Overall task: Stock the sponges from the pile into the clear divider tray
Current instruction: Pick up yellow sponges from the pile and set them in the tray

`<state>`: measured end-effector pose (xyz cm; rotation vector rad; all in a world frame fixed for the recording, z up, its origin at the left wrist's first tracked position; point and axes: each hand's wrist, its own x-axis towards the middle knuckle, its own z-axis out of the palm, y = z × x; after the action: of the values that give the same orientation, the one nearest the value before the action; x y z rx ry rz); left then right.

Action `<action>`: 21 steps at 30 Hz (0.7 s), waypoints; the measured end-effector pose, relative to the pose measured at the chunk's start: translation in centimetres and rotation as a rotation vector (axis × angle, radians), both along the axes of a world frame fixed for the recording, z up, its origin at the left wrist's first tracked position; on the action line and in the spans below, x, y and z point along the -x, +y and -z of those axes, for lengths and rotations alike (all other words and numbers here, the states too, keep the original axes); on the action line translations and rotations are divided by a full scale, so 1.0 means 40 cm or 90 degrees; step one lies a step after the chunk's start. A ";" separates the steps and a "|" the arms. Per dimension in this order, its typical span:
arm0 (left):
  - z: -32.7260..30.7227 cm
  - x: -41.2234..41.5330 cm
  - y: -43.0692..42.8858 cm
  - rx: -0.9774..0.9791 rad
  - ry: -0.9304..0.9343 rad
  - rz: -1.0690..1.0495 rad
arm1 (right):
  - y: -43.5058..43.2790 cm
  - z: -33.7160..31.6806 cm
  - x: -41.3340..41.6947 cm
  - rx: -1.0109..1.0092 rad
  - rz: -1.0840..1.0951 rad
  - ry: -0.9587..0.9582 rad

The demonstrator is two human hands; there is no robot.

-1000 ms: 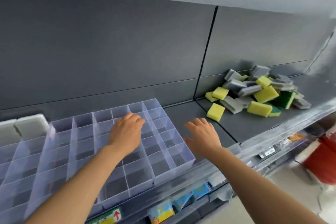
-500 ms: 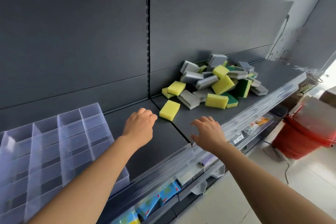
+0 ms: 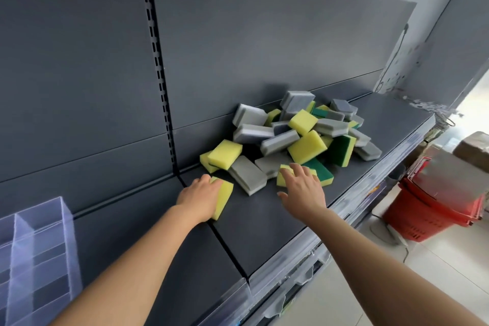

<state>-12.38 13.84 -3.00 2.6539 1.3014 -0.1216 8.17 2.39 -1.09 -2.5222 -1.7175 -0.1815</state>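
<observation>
A pile of yellow, green-backed and grey sponges [image 3: 304,137] lies on the dark shelf [image 3: 264,219] against the back panel. My left hand [image 3: 201,197] grips a lone yellow sponge [image 3: 225,197] at the pile's near left edge, its fingers curled over the sponge's left side. My right hand [image 3: 304,190] hovers with fingers spread over a yellow and green sponge [image 3: 321,176] at the pile's front, fingertips touching it. Only a corner of the clear divider tray [image 3: 34,259] shows at the lower left, its visible compartments holding nothing.
A red shopping basket [image 3: 434,209] stands on the floor to the right, below the shelf. A brown box [image 3: 473,148] sits behind it. The shelf's front carries a clear plastic price rail [image 3: 352,209]. A slotted upright [image 3: 156,66] splits the back panel.
The view has swung right, away from the tray and toward the pile. Both hands moved forward to the sponges; my left hand now grips the lone yellow sponge and my right reaches another.
</observation>
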 end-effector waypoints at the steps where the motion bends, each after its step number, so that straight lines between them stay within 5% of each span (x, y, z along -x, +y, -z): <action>1: 0.002 -0.006 0.007 0.036 0.004 -0.004 | 0.010 0.009 -0.010 -0.001 0.000 -0.004; 14: -0.038 -0.023 -0.020 0.252 -0.012 -0.138 | 0.052 0.028 -0.070 -0.033 -0.069 -0.035; 21: -0.043 0.044 -0.117 0.285 -0.440 -0.331 | 0.003 -0.014 -0.038 -0.162 -0.142 0.147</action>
<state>-14.15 9.16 -1.26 1.6824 1.4255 0.4725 9.70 2.50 -0.54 -2.0672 -1.7417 -0.0822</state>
